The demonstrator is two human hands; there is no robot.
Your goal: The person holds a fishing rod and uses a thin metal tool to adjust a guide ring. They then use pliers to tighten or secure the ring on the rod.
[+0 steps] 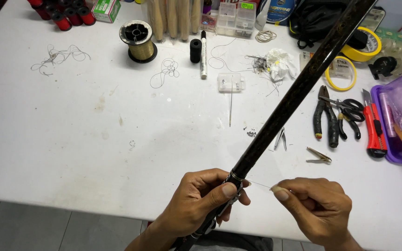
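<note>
One dark rod blank [298, 90] crosses the view on a slant, from the top right corner down to the two hands at the bottom edge, held above the white worktop [70, 139]. It is black with a fine brownish speckled weave, glossy, and ends at a thin metal ring just above the grip. The left hand [201, 202] is wrapped around its lower end, fingers closed tight and the thumb pressed on the ring. The right hand [319, 207] sits just beside it, thumb and forefinger pinched shut on one very fine thread [259, 184] that runs taut from the rod to the fingertips.

On the worktop, well apart from the hands: one spool of gold line [138, 42], one small black spool [195, 50], one white marker pen [204, 55] and at least four red spools [66, 16] at the top left. One long needle [231, 104] lies below one small clear box [231, 82]. Right of the rod lie one pair of pliers [325, 118], one pair of black scissors [350, 114], one red utility knife [373, 125], two yellow tape rolls [340, 73] and one purple tray [398, 121]. Two small metal tweezers [280, 138] rest nearer the rod. Loose thread scraps [59, 56] lie in three or so tangles.
</note>
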